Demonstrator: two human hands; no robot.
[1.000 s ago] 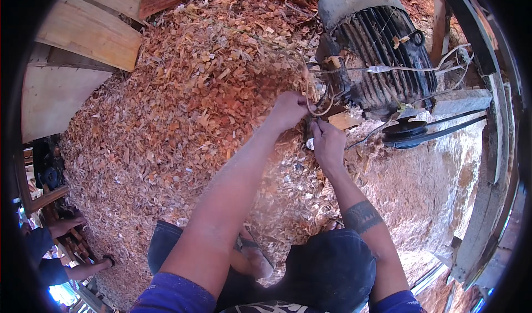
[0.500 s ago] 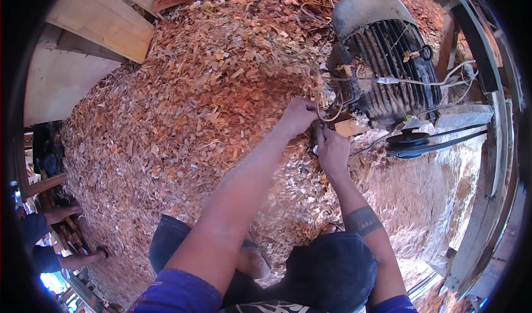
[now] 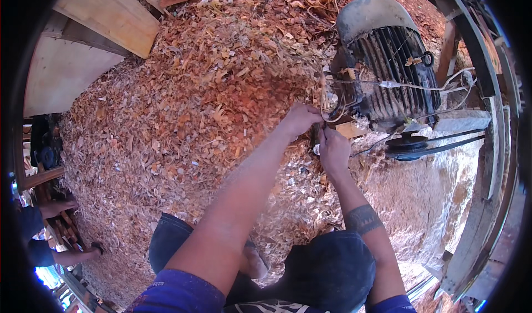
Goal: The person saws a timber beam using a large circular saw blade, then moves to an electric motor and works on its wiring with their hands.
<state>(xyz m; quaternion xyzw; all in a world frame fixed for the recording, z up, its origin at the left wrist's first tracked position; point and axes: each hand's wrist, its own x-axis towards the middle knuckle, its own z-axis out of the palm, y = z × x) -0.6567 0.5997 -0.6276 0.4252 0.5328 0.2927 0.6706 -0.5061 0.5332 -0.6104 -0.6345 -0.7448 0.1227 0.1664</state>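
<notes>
Both my hands meet low beside a dusty electric motor (image 3: 382, 63), close to its wire side. My left hand (image 3: 302, 119) is closed in a pinch beside a pale looped cable (image 3: 339, 113); what sits in its fingertips is too small to make out. Just below it, my right hand (image 3: 334, 151) is closed too, thumb pointing up toward the left fingers. Something small and dark shows between the two hands, its kind hidden by the fingers. A small whitish bit (image 3: 316, 149) peeks out at the right hand's left edge.
Wood shavings (image 3: 210, 108) cover the ground. A pulley (image 3: 407, 141) with a dark belt (image 3: 460, 142) lies below the motor, beside a wooden frame (image 3: 487, 202). Boards (image 3: 105, 14) lean at upper left. Another person's arms (image 3: 72, 256) show at far left.
My hands stay together at nearly the same spot by the motor, with only slight finger movement. The view has shifted a little.
</notes>
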